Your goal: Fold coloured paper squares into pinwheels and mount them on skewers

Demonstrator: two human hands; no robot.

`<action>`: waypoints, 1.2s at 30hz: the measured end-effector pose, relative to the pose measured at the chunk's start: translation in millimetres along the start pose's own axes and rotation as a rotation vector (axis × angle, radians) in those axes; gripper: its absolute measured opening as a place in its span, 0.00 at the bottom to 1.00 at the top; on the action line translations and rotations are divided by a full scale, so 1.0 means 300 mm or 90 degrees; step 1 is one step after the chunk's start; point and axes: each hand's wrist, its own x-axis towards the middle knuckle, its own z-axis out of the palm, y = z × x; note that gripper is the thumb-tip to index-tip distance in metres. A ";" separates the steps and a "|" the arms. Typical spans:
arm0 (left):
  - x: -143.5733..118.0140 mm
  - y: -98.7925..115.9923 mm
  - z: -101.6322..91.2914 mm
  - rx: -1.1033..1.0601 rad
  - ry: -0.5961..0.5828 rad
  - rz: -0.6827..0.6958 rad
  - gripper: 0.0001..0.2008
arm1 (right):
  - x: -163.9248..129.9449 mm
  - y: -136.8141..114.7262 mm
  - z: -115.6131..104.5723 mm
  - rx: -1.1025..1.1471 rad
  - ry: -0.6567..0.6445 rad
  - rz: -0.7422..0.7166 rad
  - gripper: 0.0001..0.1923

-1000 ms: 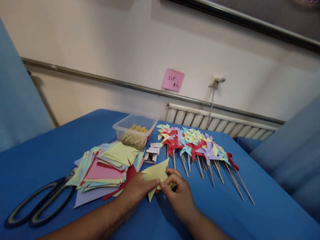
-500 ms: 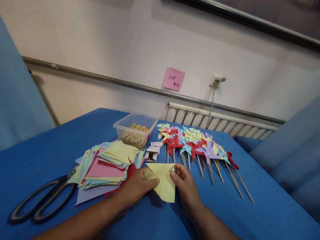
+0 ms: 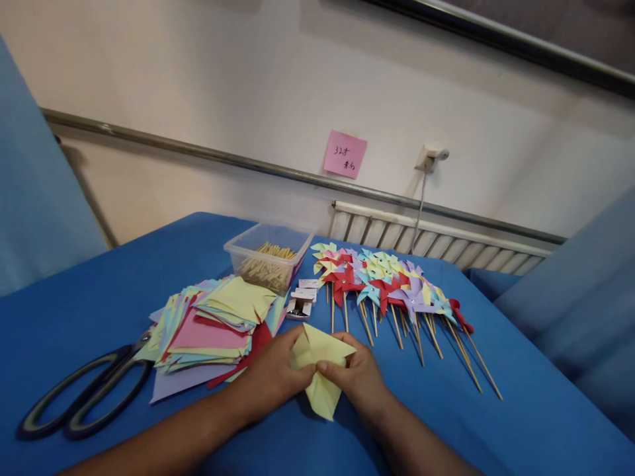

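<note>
You are holding the yellow pinwheel paper (image 3: 322, 347) between both hands, above the near part of the blue-covered surface (image 3: 446, 423), right of the paper stack (image 3: 213, 330) and nearer you than the pinwheels (image 3: 391, 284). Your left hand (image 3: 280, 370) is pinching its left side, your right hand (image 3: 364, 380) its right, and your thumbs are all but meeting over the middle; the paper is hiding most of your fingers, so I cannot tell how they are gripping. You seem to be gathering points towards the centre, so you are working best if one thumb is pinning each point while the other hand is shaping its neighbour, and if you are curving rather than creasing, since pulling outwards could tear the paper
</note>
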 end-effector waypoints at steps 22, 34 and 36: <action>0.140 -0.036 0.151 -0.571 0.102 -0.161 0.09 | 0.070 -0.018 -0.053 0.218 0.142 -0.108 0.24; 0.116 -0.029 0.135 -0.572 0.076 -0.144 0.17 | 0.060 0.001 -0.057 0.123 0.122 -0.091 0.20; 0.114 -0.031 0.120 -0.594 0.080 -0.144 0.16 | 0.059 0.002 -0.061 0.093 0.134 -0.109 0.20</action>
